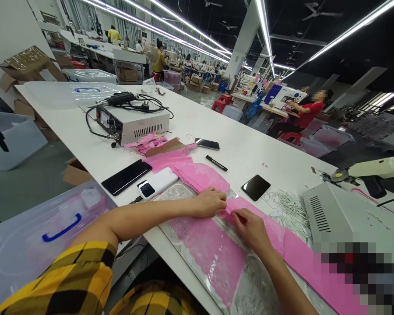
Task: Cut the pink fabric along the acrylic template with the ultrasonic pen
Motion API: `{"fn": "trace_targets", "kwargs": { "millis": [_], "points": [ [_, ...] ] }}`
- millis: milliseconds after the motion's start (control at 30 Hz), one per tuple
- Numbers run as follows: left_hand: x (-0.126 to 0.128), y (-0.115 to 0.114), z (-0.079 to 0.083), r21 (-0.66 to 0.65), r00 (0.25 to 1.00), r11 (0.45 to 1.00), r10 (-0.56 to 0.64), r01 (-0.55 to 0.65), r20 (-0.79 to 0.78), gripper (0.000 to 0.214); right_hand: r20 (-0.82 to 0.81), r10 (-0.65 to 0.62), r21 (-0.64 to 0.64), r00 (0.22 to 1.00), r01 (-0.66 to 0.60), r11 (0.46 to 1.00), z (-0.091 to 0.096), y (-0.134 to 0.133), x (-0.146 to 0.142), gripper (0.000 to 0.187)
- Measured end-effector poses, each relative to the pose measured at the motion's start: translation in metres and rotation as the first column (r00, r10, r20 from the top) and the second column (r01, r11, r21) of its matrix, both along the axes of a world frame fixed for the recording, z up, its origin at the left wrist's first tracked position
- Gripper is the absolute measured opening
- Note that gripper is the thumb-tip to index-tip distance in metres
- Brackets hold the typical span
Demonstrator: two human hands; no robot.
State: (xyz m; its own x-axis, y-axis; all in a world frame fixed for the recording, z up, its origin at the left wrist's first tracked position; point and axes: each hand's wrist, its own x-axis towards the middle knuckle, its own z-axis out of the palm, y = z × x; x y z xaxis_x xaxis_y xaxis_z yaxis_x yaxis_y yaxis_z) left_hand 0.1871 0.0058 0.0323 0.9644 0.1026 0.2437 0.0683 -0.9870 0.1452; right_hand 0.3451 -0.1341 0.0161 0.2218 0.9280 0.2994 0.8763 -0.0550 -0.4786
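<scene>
My left hand [210,202] rests palm down with curled fingers closed on the edge of a pink fabric piece [265,223]. Beside it, my right hand [251,227] pinches the same edge between thumb and fingers. The fabric stretches from between the hands to the lower right. Under my wrists lies a clear-covered board [184,245] with a pink lace panel [213,251] showing through. A stack of pink lace pieces [202,175] sits just beyond my left hand. The fingertips partly hide the fabric they grip.
Around the hands lie a white power bank [159,183], a black phone [127,177], another dark phone [256,187] and a marker [216,162]. A grey machine box [134,122] stands farther back. Tangled elastic cord [290,212] lies right, next to another machine [341,218].
</scene>
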Motion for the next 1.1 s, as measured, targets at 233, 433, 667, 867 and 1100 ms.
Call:
{"fn": "trace_targets", "kwargs": {
  "millis": [233,433,667,867,1100],
  "points": [
    [0.005,0.006,0.0,-0.096,1.0,0.995,0.025,-0.025,0.005,0.017,-0.069,0.006,-0.028,0.998,-0.008,1.0,0.002,0.001,0.003,0.036],
    [0.005,0.005,-0.001,-0.115,0.999,0.993,0.028,-0.024,0.025,0.009,-0.108,-0.001,-0.038,0.994,-0.003,0.999,0.005,0.002,0.003,0.031],
    [0.007,0.005,-0.007,-0.111,0.998,0.994,0.021,-0.015,0.06,0.014,-0.147,0.005,-0.013,0.989,-0.007,1.0,0.01,0.003,-0.001,0.03],
    [0.007,0.006,-0.01,-0.096,0.997,0.995,0.008,0.0,0.082,0.014,-0.181,0.015,0.006,0.983,-0.014,1.0,0.012,0.011,-0.008,0.031],
    [0.007,0.005,-0.012,-0.06,0.993,0.998,-0.012,0.02,0.12,0.012,-0.277,-0.016,-0.012,0.961,0.014,1.0,0.009,0.017,-0.014,0.039]
  ]
}}
